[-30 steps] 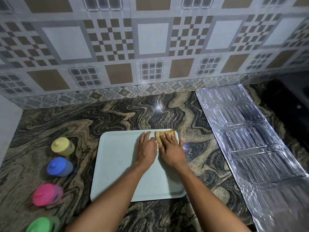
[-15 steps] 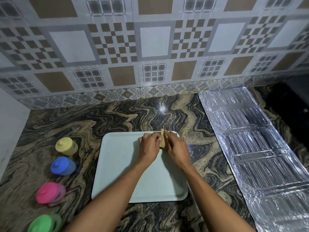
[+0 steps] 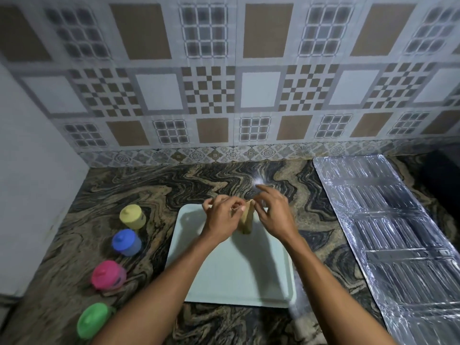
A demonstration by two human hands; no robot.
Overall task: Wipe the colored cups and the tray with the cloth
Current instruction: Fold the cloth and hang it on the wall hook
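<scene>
Over the far end of the pale tray [image 3: 236, 277] the person has a tan cloth [image 3: 246, 220] lifted between both hands, so that it hangs as a narrow folded strip. Its lower end is down at the tray's surface, though the blur keeps me from saying whether it touches. The left hand [image 3: 221, 217] has its fingers curled in, pinching the cloth near its top edge from the left side. The right hand [image 3: 273, 215] meets that same top edge from the other side, nipping it with thumb and a fingertip as far as I can make out, while its other fingers are spread and raised, the forefinger pointing away toward the wall. Both forearms reach in from the near edge and cross over the tray, which lies flat on the swirled dark and tan stone countertop [image 3: 149, 190]. To the left of the tray, well apart from the hands, four lidded cups stand in a line running toward me: the yellow cup [image 3: 132, 216] farthest, then the blue cup [image 3: 126, 242], the pink cup [image 3: 108, 275] and the green cup [image 3: 93, 319] nearest. On the right of the tray a long sheet of crinkled foil [image 3: 398, 232] lies on the counter. Behind everything rises a patterned tile wall [image 3: 224, 83], brown and grey squares.
</scene>
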